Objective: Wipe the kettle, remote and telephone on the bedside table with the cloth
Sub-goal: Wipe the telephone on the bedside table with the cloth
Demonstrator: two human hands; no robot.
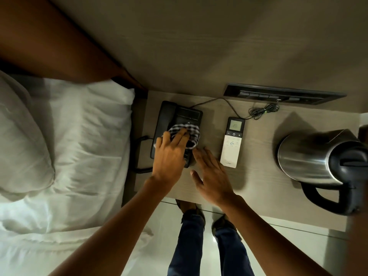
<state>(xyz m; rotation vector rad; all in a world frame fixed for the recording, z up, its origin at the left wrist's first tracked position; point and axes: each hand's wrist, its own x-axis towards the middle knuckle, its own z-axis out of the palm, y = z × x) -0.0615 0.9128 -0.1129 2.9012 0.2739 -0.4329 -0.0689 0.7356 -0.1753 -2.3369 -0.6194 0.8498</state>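
A black telephone [179,114] lies at the left end of the bedside table [258,156]. My left hand [169,156] presses a black-and-white checked cloth [189,132] onto the telephone's keypad. My right hand [213,176] hovers flat with fingers apart beside the telephone's near right corner, holding nothing. A white remote [232,148] with a lit display lies to the right of the telephone. A steel kettle [314,158] with a black handle stands at the table's right end.
A bed with white sheets and a pillow [20,136] lies left of the table. A black switch panel [282,94] sits on the wall behind, with a coiled cable [262,111] below it. The telephone's cord [139,154] loops off the table's left edge. My legs [209,246] stand below.
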